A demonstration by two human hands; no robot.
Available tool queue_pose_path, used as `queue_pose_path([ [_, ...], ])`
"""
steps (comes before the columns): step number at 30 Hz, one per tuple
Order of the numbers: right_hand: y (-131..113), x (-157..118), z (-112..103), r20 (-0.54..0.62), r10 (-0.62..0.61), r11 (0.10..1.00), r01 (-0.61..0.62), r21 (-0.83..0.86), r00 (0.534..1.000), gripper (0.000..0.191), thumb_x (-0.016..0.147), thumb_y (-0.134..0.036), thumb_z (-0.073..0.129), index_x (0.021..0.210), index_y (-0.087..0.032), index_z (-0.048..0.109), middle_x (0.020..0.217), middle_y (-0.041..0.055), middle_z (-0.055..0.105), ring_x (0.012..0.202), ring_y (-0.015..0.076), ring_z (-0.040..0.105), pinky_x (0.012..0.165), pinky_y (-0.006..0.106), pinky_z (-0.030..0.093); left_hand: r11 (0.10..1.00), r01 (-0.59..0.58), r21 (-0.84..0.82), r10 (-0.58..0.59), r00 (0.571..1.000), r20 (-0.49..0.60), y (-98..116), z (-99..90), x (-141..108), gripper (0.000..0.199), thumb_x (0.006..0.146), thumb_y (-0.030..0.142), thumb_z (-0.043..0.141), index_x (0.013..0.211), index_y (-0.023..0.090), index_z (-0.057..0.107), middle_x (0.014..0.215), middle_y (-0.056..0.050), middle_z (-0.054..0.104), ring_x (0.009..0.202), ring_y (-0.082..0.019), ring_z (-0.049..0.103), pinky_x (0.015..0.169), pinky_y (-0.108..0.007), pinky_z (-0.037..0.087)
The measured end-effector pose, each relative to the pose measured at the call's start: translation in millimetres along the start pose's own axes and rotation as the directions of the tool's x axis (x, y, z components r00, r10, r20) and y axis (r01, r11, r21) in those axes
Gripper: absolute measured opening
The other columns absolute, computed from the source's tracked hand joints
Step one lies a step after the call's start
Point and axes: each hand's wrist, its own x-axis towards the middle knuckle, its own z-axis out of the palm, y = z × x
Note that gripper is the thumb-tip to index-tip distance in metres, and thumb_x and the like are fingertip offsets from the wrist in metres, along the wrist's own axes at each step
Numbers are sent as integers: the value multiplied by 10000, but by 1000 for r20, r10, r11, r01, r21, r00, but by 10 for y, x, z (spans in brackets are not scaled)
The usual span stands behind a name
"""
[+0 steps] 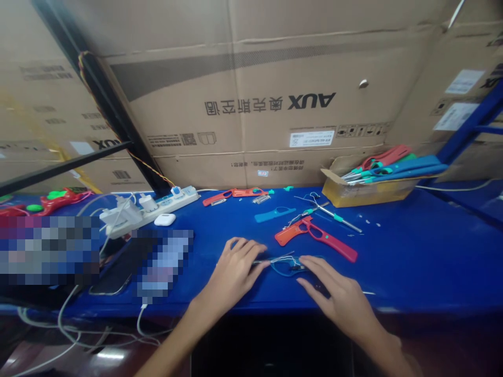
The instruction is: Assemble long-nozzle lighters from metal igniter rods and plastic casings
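Note:
A blue plastic lighter casing (pixel 281 269) lies low over the table's front part, with thin white wires and a small dark piece in its loop. My left hand (pixel 239 264) is closed at its left end, thumb and fingers around a thin metal tube. My right hand (pixel 334 287) grips the casing's right end, fingertips on top and thumb below. That end is mostly hidden by my fingers. Just beyond my hands lies a red lighter casing (pixel 334 247). Behind it are a metal tube with a green collar (pixel 338 217) and another blue casing half (pixel 275 214).
A cardboard box (pixel 353 194) of red and blue lighters stands at the back right. More red casings (pixel 216 198) lie along the back. To the left are a power strip (pixel 184 198) with chargers, a white earphone case (pixel 164 219), phones (pixel 167 262) and cables. Cardboard walls the back.

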Motion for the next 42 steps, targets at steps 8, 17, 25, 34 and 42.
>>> queue_pose_path([
  [8, 6, -20, 7, 0, 0, 1000, 0, 26, 1000, 346, 1037, -354, 490, 1342, -219, 579, 1330, 90, 667, 990, 196, 751, 825, 283, 632, 965, 25, 261, -68, 985, 156, -394, -42, 1401, 191, 1030, 249, 538, 1162, 169, 650, 1186, -63, 684, 1101, -203, 641, 950, -338, 504],
  [17, 22, -18, -12, 19, 24, 997, -25, 74, 1000, 355, 1034, -358, 489, 1358, -239, 568, 1343, 100, 657, 997, 203, 749, 829, 283, 628, 878, 96, 468, -197, 965, 172, -779, 573, 2090, 357, 983, 348, 629, 1281, 156, 589, 1278, -110, 610, 1092, -244, 640, 916, -454, 562],
  [25, 29, -16, -11, 24, 34, 996, -36, 86, 999, 320, 1032, -377, 486, 1293, -250, 619, 1325, 96, 667, 944, 199, 757, 782, 277, 634, 859, 69, 507, -154, 980, 128, -889, 433, 2040, 356, 982, 346, 631, 1279, 155, 591, 1275, -110, 612, 1093, -246, 640, 916, -455, 562],
  [34, 44, -15, -12, 37, 17, 996, -19, 81, 999, 302, 1035, -369, 483, 1263, -245, 639, 1328, 88, 663, 874, 177, 760, 766, 287, 634, 847, 70, 528, -163, 978, 132, -1066, 322, 1831, 353, 982, 350, 630, 1272, 150, 594, 1267, -109, 616, 1089, -244, 642, 918, -455, 560],
  [42, 44, -21, -29, 51, 18, 997, -22, 77, 999, 307, 1030, -367, 488, 1266, -254, 650, 1336, 80, 659, 897, 178, 759, 772, 282, 635, 879, 23, 477, -126, 975, 185, -1168, 252, 1681, 302, 999, 353, 597, 1231, 163, 623, 1269, -101, 621, 1150, -251, 610, 983, -473, 508],
])
